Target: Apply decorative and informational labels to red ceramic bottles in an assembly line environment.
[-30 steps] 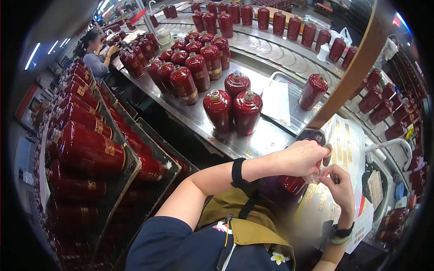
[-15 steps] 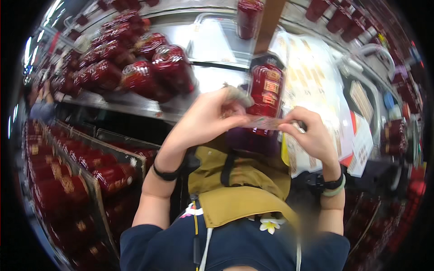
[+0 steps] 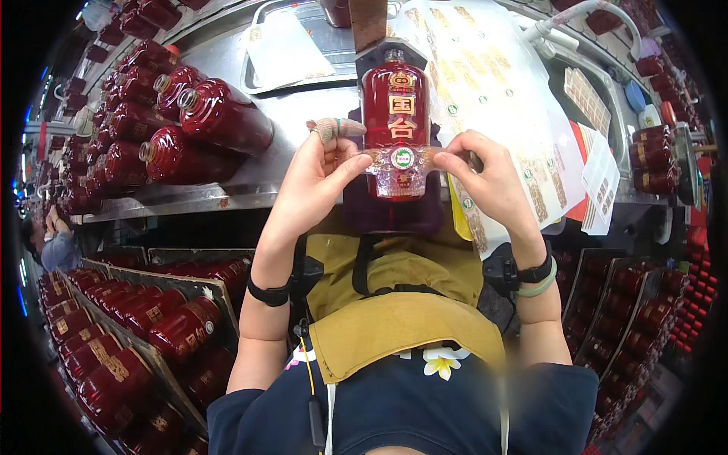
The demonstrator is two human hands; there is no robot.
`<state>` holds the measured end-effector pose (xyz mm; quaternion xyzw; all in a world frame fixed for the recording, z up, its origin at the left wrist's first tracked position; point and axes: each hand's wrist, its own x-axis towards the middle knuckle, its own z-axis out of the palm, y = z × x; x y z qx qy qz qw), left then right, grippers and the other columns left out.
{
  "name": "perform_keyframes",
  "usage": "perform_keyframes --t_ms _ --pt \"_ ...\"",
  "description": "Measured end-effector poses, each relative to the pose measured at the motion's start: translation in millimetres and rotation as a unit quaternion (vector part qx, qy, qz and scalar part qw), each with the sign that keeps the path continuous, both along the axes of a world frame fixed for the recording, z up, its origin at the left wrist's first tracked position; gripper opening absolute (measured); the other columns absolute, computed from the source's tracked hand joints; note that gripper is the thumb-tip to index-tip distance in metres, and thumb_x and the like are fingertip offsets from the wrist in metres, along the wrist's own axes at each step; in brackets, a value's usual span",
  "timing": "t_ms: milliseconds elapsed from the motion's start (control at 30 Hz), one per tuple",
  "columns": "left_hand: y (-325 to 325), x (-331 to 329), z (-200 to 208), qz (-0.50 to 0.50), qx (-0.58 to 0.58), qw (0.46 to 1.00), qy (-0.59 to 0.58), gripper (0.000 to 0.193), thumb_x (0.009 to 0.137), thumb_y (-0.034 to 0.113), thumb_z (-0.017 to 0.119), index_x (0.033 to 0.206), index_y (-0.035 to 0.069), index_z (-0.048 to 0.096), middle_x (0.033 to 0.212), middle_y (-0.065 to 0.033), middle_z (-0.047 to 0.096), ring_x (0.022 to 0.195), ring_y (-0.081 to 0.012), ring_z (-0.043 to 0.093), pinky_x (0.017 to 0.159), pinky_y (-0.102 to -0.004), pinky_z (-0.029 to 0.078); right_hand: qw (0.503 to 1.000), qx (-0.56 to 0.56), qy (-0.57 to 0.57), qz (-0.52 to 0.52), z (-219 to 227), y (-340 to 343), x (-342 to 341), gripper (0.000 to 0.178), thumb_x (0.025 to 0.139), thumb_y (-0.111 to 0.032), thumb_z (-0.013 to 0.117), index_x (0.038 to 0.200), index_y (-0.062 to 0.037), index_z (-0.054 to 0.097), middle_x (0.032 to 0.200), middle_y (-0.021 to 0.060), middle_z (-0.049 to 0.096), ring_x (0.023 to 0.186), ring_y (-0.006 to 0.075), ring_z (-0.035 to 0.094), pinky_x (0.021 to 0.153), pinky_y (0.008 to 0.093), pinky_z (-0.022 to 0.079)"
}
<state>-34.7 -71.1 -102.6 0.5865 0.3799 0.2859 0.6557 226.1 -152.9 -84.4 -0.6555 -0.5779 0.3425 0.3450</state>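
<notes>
A red glass bottle [image 3: 391, 91] with gold lettering lies on its back before me on a dark purple cloth [image 3: 431, 216], its neck pointing away. Across its lower part stretches a clear label strip [image 3: 404, 158] with a round green-and-white emblem. My left hand [image 3: 326, 163] pinches the strip's left end between thumb and fingers, and a fabric wrap covers one of its fingers. The right end is pinched by my right hand [image 3: 485, 174]. Whether the strip touches the glass, I cannot tell.
Red bottles [image 3: 186, 155] lie grouped on the metal table at left. Crates of bottles [image 3: 144, 303] stand below on both sides. Right of the bottle lie label sheets [image 3: 485, 83]; a metal tray [image 3: 284, 45] with paper sits behind. Another person [image 3: 57, 246] is at far left.
Both hands have moved slightly left relative to my body with the strip stretched between them. It now lies level across the bottle's lower part, and the view has shifted.
</notes>
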Motion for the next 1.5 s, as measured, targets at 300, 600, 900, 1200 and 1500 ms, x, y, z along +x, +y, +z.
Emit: perform_keyframes --t_ms 300,600,900,1200,1500 --pt "-5.8 9.0 -8.8 0.066 -0.063 0.993 -0.072 0.034 0.098 0.004 0.07 0.129 0.001 0.057 0.103 -0.0015 0.062 0.094 -0.0091 0.061 0.084 -0.0249 0.052 0.993 0.014 0.115 -0.031 -32.9 3.9 -9.8 0.021 0.094 -0.021 0.077 0.095 -0.0008 0.072 0.081 0.0009 0.064 0.07 0.008 0.051 0.063 0.0282 0.042" --pt "1.0 8.0 -16.6 0.071 -0.094 0.988 -0.098 0.034 0.097 0.004 0.072 0.127 0.002 0.058 0.101 -0.0029 0.068 0.09 -0.0092 0.062 0.081 -0.0246 0.051 0.986 0.018 0.159 -0.05 -35.8 3.9 -14.1 0.02 0.096 -0.022 0.076 0.094 -0.0023 0.071 0.074 -0.0045 0.059 0.066 0.0042 0.048 0.06 0.0243 0.039" --pt "2.3 5.6 -15.6 0.056 -0.095 0.99 -0.087 0.038 0.095 0.005 0.074 0.128 0.002 0.057 0.103 -0.0023 0.067 0.095 -0.0106 0.065 0.084 -0.0253 0.052 0.981 -0.009 0.187 -0.052 -32.4 2.8 -14.8 0.019 0.096 -0.02 0.076 0.094 -0.0025 0.07 0.076 -0.0048 0.059 0.069 0.0041 0.048 0.063 0.0237 0.039" --pt "2.4 4.7 -18.6 0.059 -0.108 0.988 -0.097 0.037 0.095 0.004 0.074 0.128 0.002 0.058 0.103 -0.0026 0.066 0.094 -0.0102 0.064 0.083 -0.0242 0.052 0.98 -0.011 0.192 -0.051 -30.8 2.7 -15.9 0.018 0.096 -0.018 0.076 0.095 -0.0018 0.07 0.08 -0.0044 0.06 0.074 0.0041 0.049 0.066 0.0236 0.04" --pt "1.4 4.7 -18.7 0.066 -0.104 0.989 -0.087 0.037 0.095 0.004 0.075 0.127 0.001 0.057 0.103 -0.0033 0.067 0.095 -0.0109 0.065 0.084 -0.025 0.054 0.982 0.013 0.181 -0.044 -32.0 3.9 -15.8 0.017 0.096 -0.017 0.075 0.096 -0.0012 0.07 0.08 -0.0039 0.062 0.074 0.0044 0.051 0.067 0.0234 0.041"
